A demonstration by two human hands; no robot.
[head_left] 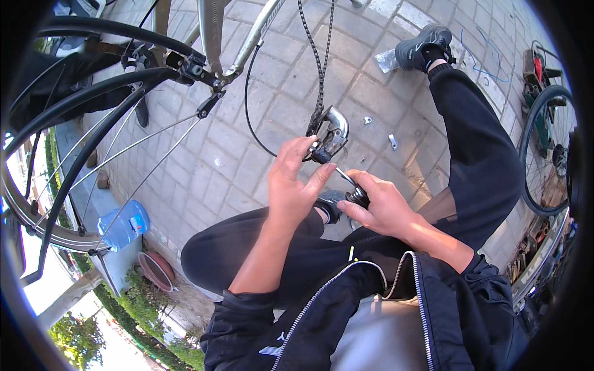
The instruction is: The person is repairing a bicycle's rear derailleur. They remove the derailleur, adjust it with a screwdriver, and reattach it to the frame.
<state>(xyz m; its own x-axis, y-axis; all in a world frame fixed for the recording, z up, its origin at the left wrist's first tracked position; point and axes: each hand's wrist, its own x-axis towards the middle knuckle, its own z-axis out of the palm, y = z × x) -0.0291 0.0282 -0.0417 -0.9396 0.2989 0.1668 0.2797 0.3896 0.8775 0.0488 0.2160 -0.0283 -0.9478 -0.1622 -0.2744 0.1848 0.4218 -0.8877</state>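
A silver and black rear derailleur (336, 127) hangs on the bicycle chain (321, 74) in front of me. My left hand (293, 176) is closed around its lower end, thumb and fingers pinching it. In my right hand (385, 207) is a screwdriver (358, 196), gripped by its black handle. The screwdriver's thin metal shaft points up and left to the derailleur, close to my left thumb; whether the tip sits in a screw is too small to tell. A black cable (246, 93) loops down from the frame to the derailleur.
The bicycle frame (213, 37) and spoked wheel (62, 154) stand at the left. Two small metal parts (392, 142) lie on the paving (371, 80). A blue water jug (125, 224) is at left, another wheel (544, 148) and tools at right.
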